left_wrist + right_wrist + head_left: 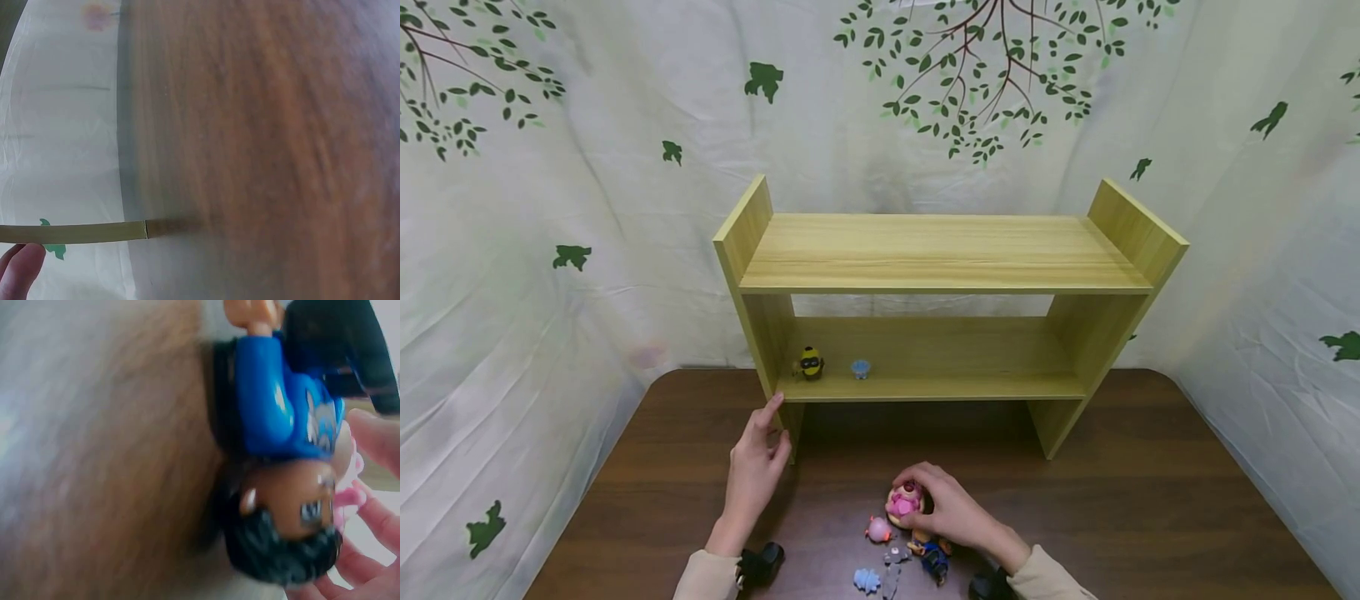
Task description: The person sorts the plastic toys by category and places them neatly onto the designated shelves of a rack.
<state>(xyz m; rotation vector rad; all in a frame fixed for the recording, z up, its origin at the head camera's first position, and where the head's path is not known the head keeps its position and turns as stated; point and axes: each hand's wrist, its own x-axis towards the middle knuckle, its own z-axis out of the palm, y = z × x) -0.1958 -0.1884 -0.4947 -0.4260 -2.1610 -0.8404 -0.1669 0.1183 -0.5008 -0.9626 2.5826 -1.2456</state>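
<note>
Pink toy figure (904, 503) is resting at the near middle of the table (1150, 508), our right hand's (953, 512) thumb and fingers clamping it, while our left hand (756, 465), thumb and forefinger apart, is touching the shelf's (940, 252) left side. We are seemingly securing a grip; moving on is probably requiring clearance from the blue-clad figure (934, 562).

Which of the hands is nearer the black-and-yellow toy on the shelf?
Left. The left hand is just below and left of the black-and-yellow toy, fingertip at the shelf's front left corner. The right hand is farther, lower right, holding the pink toy.
</note>
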